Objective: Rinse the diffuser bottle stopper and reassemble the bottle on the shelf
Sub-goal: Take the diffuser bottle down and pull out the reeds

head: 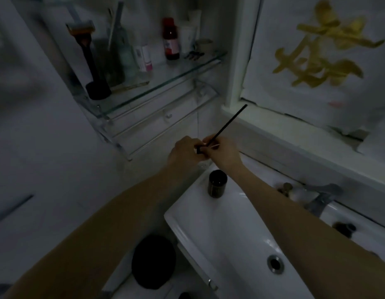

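Observation:
Both my hands meet above the back left corner of the white sink (187, 221). My right hand (224, 152) pinches a thin black reed stick (230, 124) that slants up to the right. My left hand (183, 151) grips a small dark stopper (198, 150) at the stick's lower end. A pale thin piece shows between my right fingers; I cannot tell what it is. The dark diffuser bottle (217, 183) stands upright on the sink rim just below my hands, its mouth uncovered. The glass shelf (165, 80) hangs above and to the left.
On the shelf stand a razor in a black holder (90, 61), a red-capped bottle (171, 38), clear bottles and small tubes. A chrome faucet (321, 197) sits at the right, the drain (275, 263) lower down. A dark round object (153, 261) lies below the sink.

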Demonstrator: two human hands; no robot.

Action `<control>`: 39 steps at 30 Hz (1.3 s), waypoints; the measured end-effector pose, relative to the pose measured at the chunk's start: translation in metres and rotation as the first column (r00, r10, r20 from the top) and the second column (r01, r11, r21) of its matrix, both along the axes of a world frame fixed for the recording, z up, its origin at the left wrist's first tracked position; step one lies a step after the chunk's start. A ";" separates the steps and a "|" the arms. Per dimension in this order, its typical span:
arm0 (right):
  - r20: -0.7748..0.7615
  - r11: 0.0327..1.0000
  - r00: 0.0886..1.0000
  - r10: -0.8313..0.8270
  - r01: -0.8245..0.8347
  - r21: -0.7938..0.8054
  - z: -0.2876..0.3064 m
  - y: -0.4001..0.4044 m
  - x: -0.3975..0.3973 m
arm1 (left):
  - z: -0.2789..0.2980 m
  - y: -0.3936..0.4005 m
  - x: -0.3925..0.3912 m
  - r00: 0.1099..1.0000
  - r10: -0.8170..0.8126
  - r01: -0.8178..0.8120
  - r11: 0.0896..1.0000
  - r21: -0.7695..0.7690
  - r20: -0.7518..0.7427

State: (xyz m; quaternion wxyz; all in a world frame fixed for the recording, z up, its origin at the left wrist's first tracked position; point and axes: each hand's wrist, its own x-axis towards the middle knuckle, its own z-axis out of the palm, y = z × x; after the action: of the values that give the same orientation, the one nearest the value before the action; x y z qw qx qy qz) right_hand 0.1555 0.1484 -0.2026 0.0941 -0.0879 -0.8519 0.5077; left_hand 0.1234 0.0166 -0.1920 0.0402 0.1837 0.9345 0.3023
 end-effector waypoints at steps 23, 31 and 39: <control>0.347 0.996 0.937 -0.038 0.009 0.083 -0.148 -0.001 0.018 | -0.158 -0.014 -0.006 0.942 -0.135 0.201 0.961 -0.192 0.307; 0.388 0.982 0.918 -0.088 0.014 0.189 -0.173 -0.011 0.025 | -0.201 -0.019 -0.012 0.939 -0.179 0.261 0.926 -0.271 0.295; 0.402 0.976 0.899 -0.175 0.103 0.194 -0.189 -0.010 0.036 | -0.224 -0.019 -0.008 0.931 -0.273 0.340 0.890 -0.304 0.240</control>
State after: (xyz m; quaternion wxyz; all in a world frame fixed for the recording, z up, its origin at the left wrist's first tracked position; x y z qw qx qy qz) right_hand 0.1915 0.1388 -0.3920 -0.0467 -0.2470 -0.8834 0.3956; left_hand 0.1158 -0.0024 -0.4156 0.2081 0.2898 0.9233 0.1422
